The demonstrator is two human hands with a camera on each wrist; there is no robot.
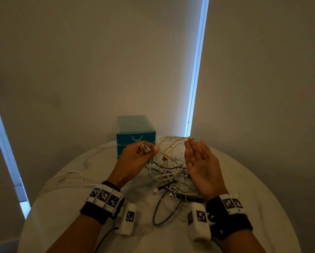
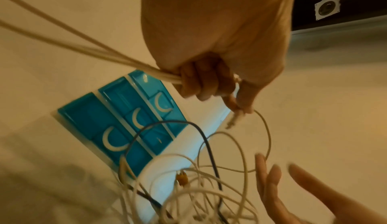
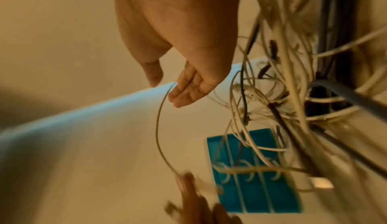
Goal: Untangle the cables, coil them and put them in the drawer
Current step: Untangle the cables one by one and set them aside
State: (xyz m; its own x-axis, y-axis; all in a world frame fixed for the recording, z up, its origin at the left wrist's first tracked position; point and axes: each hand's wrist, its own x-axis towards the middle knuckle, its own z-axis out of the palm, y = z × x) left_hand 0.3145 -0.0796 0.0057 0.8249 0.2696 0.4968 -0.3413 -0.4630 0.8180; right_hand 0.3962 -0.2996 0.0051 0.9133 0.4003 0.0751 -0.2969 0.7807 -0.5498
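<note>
A tangle of white and dark cables [image 1: 173, 179] lies on the round white table [image 1: 61, 207] between my hands. My left hand [image 1: 140, 154] is raised over it and grips a bundle of white cable strands [image 2: 104, 52], with several plug ends [image 1: 145, 147] sticking out past the thumb. My right hand [image 1: 198, 161] is held up with straight fingers, palm facing left; a thin white cable loop [image 3: 159, 124] runs against its fingertips [image 3: 184, 95]. The blue drawer unit [image 1: 135, 137] stands behind the left hand with its drawers closed [image 2: 117, 128].
White cable strands [image 1: 65, 179] trail off the table's left edge. A wall and a blind stand close behind the table. A dark cable [image 1: 162, 214] loops toward the near edge.
</note>
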